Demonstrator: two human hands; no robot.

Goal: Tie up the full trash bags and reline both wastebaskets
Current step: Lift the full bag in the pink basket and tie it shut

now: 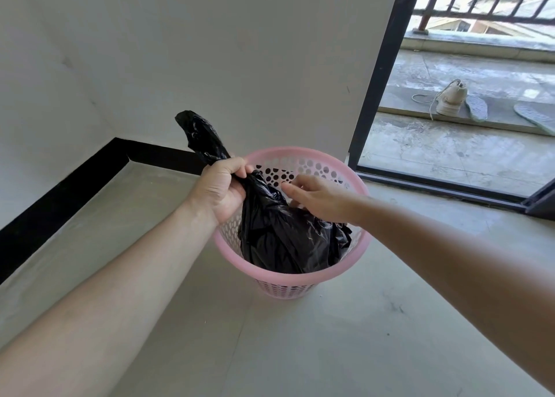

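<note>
No text, label, brand, number or sign can be read anywhere in the view.
</note>
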